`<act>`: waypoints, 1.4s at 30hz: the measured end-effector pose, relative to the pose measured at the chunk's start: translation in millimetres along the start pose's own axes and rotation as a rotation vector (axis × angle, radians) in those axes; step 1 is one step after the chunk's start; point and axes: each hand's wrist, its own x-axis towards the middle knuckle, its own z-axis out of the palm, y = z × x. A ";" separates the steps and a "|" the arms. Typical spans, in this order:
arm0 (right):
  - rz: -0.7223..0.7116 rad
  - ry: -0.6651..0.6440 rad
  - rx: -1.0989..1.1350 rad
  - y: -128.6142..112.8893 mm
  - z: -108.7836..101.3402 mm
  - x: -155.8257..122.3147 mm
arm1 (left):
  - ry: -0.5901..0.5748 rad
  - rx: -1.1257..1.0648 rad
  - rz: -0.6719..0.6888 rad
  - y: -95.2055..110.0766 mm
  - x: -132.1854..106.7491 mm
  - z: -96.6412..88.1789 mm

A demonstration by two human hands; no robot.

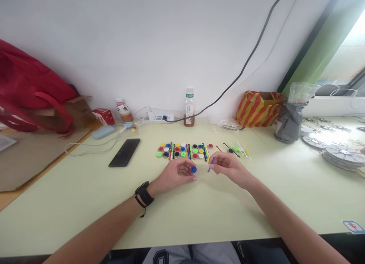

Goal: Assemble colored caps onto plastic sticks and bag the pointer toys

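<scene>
Pale green table (171,218) sits by a white wall (128,47). From far off, I see the left hand (172,175) pinch a blue disc (193,169) and the right hand (229,167) pinch a blue stick (211,165). These hands are apart, and the disc and stick do not touch. Past them, discs (176,150) and sticks (188,151) lie in neat groups, so I think most are lined up. Some loose bits (235,149) on the right look not lined up yet.

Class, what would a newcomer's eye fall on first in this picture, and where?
Near the centre, the left hand holds a blue disc and the right hand a blue stick. Just beyond them lie rows of colourful discs. A big red bag stands out at far left.
</scene>
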 end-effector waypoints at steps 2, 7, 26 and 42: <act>0.028 -0.058 0.064 -2.1 2.8 -1.4 | -0.016 -0.015 0.000 2.2 -0.9 -1.1; 0.031 -0.127 0.096 -1.3 19.0 -1.6 | -0.066 -0.001 0.022 11.1 -3.0 -1.8; -0.083 -0.058 -0.246 19.5 33.3 -1.4 | -0.038 0.168 0.143 13.3 -7.2 6.1; 0.008 -0.200 -0.253 7.4 24.7 -4.9 | -0.061 0.473 0.273 17.9 -13.0 4.7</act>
